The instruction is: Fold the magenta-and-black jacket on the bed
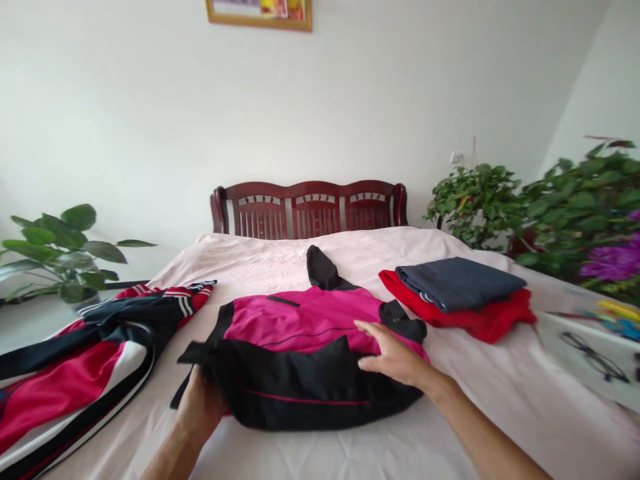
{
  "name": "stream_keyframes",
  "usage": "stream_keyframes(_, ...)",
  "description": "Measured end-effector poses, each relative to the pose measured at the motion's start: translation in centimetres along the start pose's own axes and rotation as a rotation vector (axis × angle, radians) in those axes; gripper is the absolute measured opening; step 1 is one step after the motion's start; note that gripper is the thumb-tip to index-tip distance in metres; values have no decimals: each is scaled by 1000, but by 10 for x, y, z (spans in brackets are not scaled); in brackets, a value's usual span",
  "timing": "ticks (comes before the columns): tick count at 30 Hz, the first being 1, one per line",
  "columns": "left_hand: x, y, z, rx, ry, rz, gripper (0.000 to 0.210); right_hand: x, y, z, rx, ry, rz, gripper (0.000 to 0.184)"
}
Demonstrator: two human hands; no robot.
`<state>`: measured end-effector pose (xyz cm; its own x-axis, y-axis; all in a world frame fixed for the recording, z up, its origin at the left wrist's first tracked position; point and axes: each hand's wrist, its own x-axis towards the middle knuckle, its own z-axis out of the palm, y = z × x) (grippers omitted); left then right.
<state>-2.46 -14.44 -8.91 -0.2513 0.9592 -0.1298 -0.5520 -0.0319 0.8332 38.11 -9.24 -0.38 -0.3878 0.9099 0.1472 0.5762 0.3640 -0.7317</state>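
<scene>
A pink and black jacket [305, 313] lies spread on the pale pink bedsheet [280, 260] in front of me. One black sleeve with a thin pink line runs across its near side, and another black part sticks out at the far side. My left hand [203, 400] grips the jacket's black cloth at the near left corner; its fingertips are hidden under the fabric. Over the right half of the jacket is my right hand [395, 357], thumb and fingers apart, next to the black sleeve. Whether it touches the cloth I cannot tell.
Folded dark grey [460, 283] and red clothes [487, 323] are stacked at the right. A striped red and navy tracksuit [125, 333] lies at the left. Glasses [595, 357] rest on a white surface at the far right. Plants [475, 200] and a wooden headboard [315, 210] stand beyond.
</scene>
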Motion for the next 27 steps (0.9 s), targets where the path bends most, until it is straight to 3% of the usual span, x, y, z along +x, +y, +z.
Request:
stream_keyframes(3, -8, 6, 8, -183, 146, -44, 44, -22, 22, 0, -142, -175, 44, 98)
stream_keyframes(6, -14, 19, 18, -310, 239, -144, 49, -38, 26, 3, -244, -216, 6, 106)
stream_keyframes(12, -22, 60, 1, -256, 70, -185, 61, -36, 32, 8, -349, -37, -31, 53)
stream_keyframes(18, -35, 74, -17, 135, -41, -192, 89, -19, 16, 21, -392, 19, -141, 30)
stream_keyframes(21, -34, 72, -27, 238, 5, -154, 90, -10, 15, 23, -276, -83, -95, 18)
stream_keyframes(27, -24, 72, -52, 92, 166, -63, 78, 2, 18, 10, 9, -225, -122, 31)
